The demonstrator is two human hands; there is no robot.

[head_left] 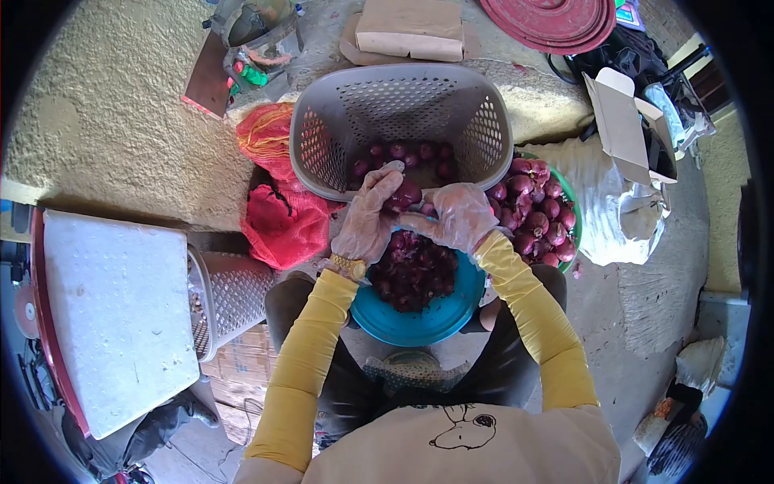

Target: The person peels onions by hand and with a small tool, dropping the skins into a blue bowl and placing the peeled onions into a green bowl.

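Clamping an onion (405, 196), left hand (364, 216) crowds the basket's (403, 90) six-o'clock edge, basin (411, 329) opening below; right hand's (466, 216) grip, can't tell!

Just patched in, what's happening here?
A person in clear plastic gloves holds a red onion in the left hand, the right hand close beside it. Below, a blue basin holds dark onion skins. More onions sit in the grey basket ahead and the green tub at right.
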